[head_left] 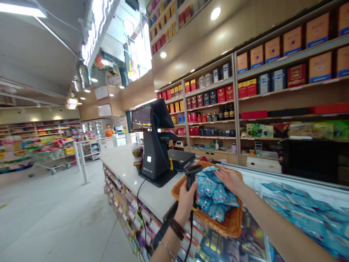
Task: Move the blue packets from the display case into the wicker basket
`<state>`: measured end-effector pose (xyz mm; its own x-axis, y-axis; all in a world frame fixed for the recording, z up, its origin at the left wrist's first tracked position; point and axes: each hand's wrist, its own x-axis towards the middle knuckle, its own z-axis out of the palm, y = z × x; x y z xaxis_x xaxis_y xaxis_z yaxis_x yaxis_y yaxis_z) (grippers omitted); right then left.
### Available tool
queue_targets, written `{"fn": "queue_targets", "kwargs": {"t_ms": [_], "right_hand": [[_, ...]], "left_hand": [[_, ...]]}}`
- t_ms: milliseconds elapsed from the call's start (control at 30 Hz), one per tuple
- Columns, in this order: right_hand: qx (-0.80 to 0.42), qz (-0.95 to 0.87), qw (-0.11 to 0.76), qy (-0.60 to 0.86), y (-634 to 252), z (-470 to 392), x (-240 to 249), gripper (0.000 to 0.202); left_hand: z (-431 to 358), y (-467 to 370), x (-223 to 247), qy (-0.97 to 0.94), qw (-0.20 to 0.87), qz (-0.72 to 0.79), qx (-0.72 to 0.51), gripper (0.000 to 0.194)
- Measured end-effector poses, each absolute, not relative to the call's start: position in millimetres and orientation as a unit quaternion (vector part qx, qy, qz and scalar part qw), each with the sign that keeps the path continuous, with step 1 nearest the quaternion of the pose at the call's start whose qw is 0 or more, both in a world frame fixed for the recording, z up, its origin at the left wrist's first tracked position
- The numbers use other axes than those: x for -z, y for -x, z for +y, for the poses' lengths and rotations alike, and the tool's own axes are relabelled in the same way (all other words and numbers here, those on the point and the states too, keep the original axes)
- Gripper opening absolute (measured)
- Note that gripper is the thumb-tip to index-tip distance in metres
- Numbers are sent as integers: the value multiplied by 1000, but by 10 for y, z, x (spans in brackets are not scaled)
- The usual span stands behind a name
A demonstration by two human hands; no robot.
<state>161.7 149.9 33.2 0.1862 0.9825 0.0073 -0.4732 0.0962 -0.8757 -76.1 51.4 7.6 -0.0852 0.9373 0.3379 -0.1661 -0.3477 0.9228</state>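
Observation:
A black handheld barcode scanner point(191, 176) stands upright in my left hand point(187, 198), whose fingers wrap around its handle. Its cable hangs down past my wrist. Just behind it, a wicker basket point(236, 222) holds a heap of small blue packets point(214, 191). My right hand point(229, 179) rests over the back right of the heap, palm down, fingers stretched across the top packets. No packet shows lifted in it. More blue packets point(302, 211) lie spread on the glass counter to the right, below my right forearm.
A black checkout terminal point(155, 153) and a dark box-shaped device point(181, 159) stand on the white counter point(117, 154). Jars point(137, 156) sit behind the terminal. Shelves of boxed goods line the back wall. A person in orange point(109, 131) stands far off.

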Motion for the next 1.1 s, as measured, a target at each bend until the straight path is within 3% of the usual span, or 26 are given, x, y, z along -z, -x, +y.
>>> {"fn": "queue_targets", "kwargs": {"t_ms": [100,267,433,567,700,833,1100], "right_hand": [[-580,-350,642,360,-1519,1518,-415,15],[-558,-374,648,359,-1781,1299,-313,25],[-459,-382,677,430,-2510,935,13,29],[-309,-397,679,534,-3237,545,303,30],[-143,-516,566,627,-3846,3,679,36],[-97,-595,437,668,-4190,-505,1056,41],[16,-562,426,709,-4399,-749,1219,55]], "left_hand": [[479,791,-53,-516,436,379,-632,80],[396,703,-47,-513,449,369,-631,78],[321,453,-60,-528,481,346,-608,83],[275,119,-47,-539,505,332,-587,81],[195,-301,-17,-553,537,305,-560,80],[73,-738,42,-561,574,269,-532,84],[-53,-1467,313,-565,616,258,-485,91]]}}
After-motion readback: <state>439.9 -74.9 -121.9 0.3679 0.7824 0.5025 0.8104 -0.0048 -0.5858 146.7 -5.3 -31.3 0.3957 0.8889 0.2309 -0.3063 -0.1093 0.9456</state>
